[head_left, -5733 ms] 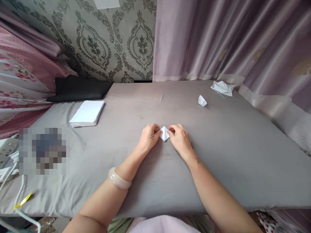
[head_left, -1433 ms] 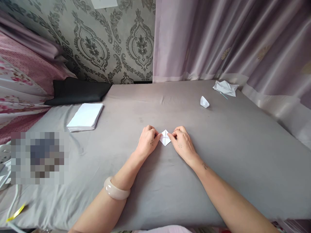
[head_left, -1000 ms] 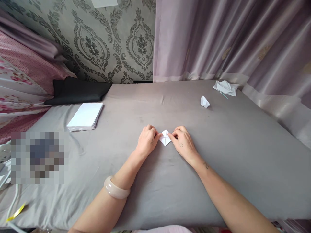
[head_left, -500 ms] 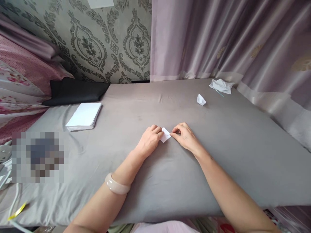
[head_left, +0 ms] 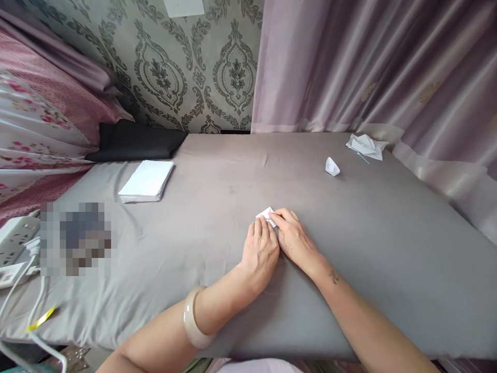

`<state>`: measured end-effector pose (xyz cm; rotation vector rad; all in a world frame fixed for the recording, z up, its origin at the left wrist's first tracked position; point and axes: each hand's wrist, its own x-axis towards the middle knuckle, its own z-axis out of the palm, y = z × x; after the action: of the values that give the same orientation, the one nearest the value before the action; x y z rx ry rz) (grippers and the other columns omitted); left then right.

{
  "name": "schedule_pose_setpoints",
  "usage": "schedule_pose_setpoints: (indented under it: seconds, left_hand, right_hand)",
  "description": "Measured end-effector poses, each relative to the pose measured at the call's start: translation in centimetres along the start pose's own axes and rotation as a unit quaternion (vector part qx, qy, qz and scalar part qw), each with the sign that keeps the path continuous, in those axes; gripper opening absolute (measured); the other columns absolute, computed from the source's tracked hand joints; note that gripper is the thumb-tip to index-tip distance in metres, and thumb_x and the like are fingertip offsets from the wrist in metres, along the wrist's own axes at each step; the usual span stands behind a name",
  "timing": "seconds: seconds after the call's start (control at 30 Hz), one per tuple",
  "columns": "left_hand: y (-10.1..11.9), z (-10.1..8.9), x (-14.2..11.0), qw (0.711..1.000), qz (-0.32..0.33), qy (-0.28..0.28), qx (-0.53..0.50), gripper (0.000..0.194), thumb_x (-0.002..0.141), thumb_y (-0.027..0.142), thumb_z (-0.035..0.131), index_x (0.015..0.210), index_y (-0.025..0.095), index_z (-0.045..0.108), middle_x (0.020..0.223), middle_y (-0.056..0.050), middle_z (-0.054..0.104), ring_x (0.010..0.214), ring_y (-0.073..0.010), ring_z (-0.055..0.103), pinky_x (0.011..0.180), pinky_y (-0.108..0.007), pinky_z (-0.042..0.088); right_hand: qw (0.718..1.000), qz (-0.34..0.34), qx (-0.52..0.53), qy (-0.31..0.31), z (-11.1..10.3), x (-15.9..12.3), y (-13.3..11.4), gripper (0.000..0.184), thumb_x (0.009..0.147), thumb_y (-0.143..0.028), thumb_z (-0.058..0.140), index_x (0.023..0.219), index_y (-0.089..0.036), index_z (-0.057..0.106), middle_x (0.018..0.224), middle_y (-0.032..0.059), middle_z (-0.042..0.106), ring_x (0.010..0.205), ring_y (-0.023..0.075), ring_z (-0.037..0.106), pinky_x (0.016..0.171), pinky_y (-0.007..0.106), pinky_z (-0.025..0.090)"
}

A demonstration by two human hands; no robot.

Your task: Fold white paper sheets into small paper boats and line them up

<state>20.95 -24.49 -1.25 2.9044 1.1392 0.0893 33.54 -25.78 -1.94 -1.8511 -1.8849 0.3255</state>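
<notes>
- Folded paper (head_left: 265, 212): on the table (head_left: 373, 248), beneath the fingers of both hands; near edge partly hidden.
- Left hand (head_left: 261, 251): fingers side by side over the near part; thumb hidden, cannot tell if grip is closed. Risk: uneven pressure could skew a crease.
- Right hand (head_left: 293, 235): a fingertip on the right side; pinch or press, cannot tell. Risk: sideways drag might shift layers.
- Table's cloth cover: wrinkled; likely yields, blunting folds.
- Small white paper piece (head_left: 332, 167): well apart, unlikely to be knocked.
</notes>
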Motion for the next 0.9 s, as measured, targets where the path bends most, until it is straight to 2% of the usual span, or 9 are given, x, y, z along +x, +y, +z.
schedule_pose_setpoints:
  seconds: [0.2, 0.3, 0.4, 0.5, 0.6, 0.67, 0.77, 0.9]
  left_hand:
    - [-0.2, -0.3, 0.1, 1.000, -0.011, -0.011, 0.024, 0.048, 0.087, 0.007, 0.040, 0.134, 0.001, 0.045, 0.137, -0.025, 0.050, 0.130, -0.0337, 0.044, 0.100, -0.044, 0.039]
    - [-0.3, -0.5, 0.1, 0.999, -0.008, -0.013, 0.034, 0.049, 0.086, 0.006, 0.040, 0.134, 0.000, 0.044, 0.135, -0.027, 0.051, 0.122, -0.0351, 0.050, 0.094, -0.045, 0.042]
    - [-0.7, -0.7, 0.0, 1.000, -0.006, -0.005, 0.004, 0.048, 0.084, 0.008, 0.043, 0.132, 0.003, 0.044, 0.132, -0.026, 0.052, 0.112, -0.0344, 0.054, 0.088, -0.047, 0.045]
    - [-1.9, -0.5, 0.2, 0.998, -0.010, 0.009, -0.068, 0.042, 0.085, 0.010, 0.044, 0.127, 0.010, 0.048, 0.129, -0.021, 0.054, 0.111, -0.0307, 0.054, 0.088, -0.044, 0.045]
    - [-3.9, 0.1, 0.9, 0.979, -0.070, 0.055, -0.183, 0.029, 0.089, 0.010, 0.037, 0.110, 0.014, 0.056, 0.114, -0.016, 0.058, 0.096, -0.0236, 0.057, 0.081, -0.037, 0.048]
    - [-5.2, 0.7, 1.7, 0.952, -0.119, 0.096, -0.264, 0.020, 0.090, 0.017, 0.043, 0.099, 0.018, 0.060, 0.106, -0.011, 0.059, 0.094, -0.0211, 0.057, 0.083, -0.035, 0.048]
    - [-6.5, 1.0, 2.8, 0.918, -0.184, 0.069, -0.345, 0.010, 0.085, 0.022, 0.055, 0.083, 0.019, 0.064, 0.091, -0.006, 0.059, 0.089, -0.0201, 0.058, 0.077, -0.032, 0.048]
    - [-6.8, 0.7, 3.5, 0.908, -0.219, 0.046, -0.355, 0.011, 0.082, 0.025, 0.059, 0.079, 0.018, 0.068, 0.086, -0.006, 0.060, 0.085, -0.0193, 0.058, 0.076, -0.031, 0.046]
  right_hand:
    - [0.998, -0.001, -0.064, -0.017, 0.0, -0.1, -0.5, 0.031, 0.096, -0.019, 0.038, 0.117, -0.019, 0.061, 0.108, 0.0099, 0.059, 0.099, 0.0223, 0.051, 0.083, 0.033, 0.048]
    - [0.996, 0.003, -0.086, -0.026, 0.0, -0.1, -0.7, 0.030, 0.097, -0.020, 0.037, 0.115, -0.019, 0.061, 0.107, 0.0104, 0.059, 0.097, 0.0226, 0.051, 0.080, 0.033, 0.048]
    - [0.994, -0.003, -0.101, -0.029, -0.1, 0.0, -0.9, 0.032, 0.096, -0.017, 0.037, 0.116, -0.019, 0.061, 0.107, 0.0109, 0.059, 0.094, 0.0224, 0.051, 0.078, 0.033, 0.048]
    - [0.995, -0.014, -0.099, -0.023, -0.2, -0.1, -0.8, 0.036, 0.093, -0.010, 0.036, 0.118, -0.018, 0.060, 0.107, 0.0108, 0.058, 0.095, 0.0223, 0.051, 0.080, 0.033, 0.047]
    - [0.995, -0.017, -0.099, -0.016, 0.0, -0.1, -0.5, 0.041, 0.089, -0.004, 0.035, 0.119, -0.018, 0.059, 0.106, 0.0103, 0.058, 0.096, 0.0223, 0.051, 0.080, 0.033, 0.047]
    - [0.994, -0.012, -0.105, -0.010, 0.2, -0.2, -0.4, 0.042, 0.088, -0.003, 0.035, 0.119, -0.019, 0.059, 0.106, 0.0102, 0.058, 0.095, 0.0228, 0.051, 0.076, 0.033, 0.047]
    - [0.994, -0.007, -0.112, -0.007, 0.4, -0.1, -0.4, 0.041, 0.089, -0.004, 0.034, 0.118, -0.019, 0.059, 0.106, 0.0106, 0.058, 0.095, 0.0237, 0.051, 0.071, 0.034, 0.046]
    - [0.993, -0.001, -0.116, -0.014, 0.5, -0.1, -0.6, 0.040, 0.089, -0.003, 0.034, 0.117, -0.018, 0.059, 0.106, 0.0107, 0.058, 0.095, 0.0238, 0.051, 0.071, 0.034, 0.046]
